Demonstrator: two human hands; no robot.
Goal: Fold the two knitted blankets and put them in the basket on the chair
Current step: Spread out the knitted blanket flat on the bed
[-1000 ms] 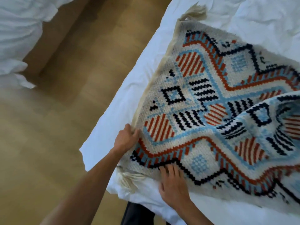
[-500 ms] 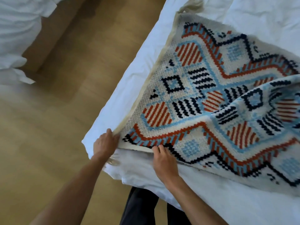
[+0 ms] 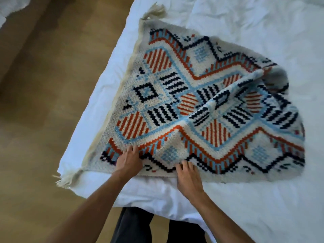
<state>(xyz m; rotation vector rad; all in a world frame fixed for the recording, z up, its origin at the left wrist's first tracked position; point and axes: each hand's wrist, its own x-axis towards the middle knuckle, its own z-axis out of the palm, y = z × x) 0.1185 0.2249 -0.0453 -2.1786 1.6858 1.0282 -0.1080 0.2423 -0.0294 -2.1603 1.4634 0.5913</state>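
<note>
A cream knitted blanket (image 3: pixel 175 95) with orange, light-blue and navy diamond patterns lies on the corner of the bed. Its right part is doubled over in a loose, rumpled fold (image 3: pixel 254 95). Tassels show at the far corner (image 3: pixel 156 12) and the near left corner (image 3: pixel 70 178). My left hand (image 3: pixel 128 160) rests flat on the blanket close to its near edge, fingers spread forward. My right hand (image 3: pixel 188 174) presses on the same edge a little to the right. A low ridge of fabric (image 3: pixel 168 137) rises between the hands. No basket, chair or second blanket is in view.
White rumpled bedding (image 3: pixel 245 23) covers the bed, whose corner (image 3: pixel 70 172) sits just left of my left hand. Wooden floor (image 3: pixel 43 102) fills the left side. More white bedding (image 3: pixel 8 4) shows at the top left. My dark trouser legs (image 3: pixel 140 225) stand against the bed.
My left hand let go of the near left corner and moved right onto the blanket's top. The corner tassel now lies free. The right hand stayed on the near edge.
</note>
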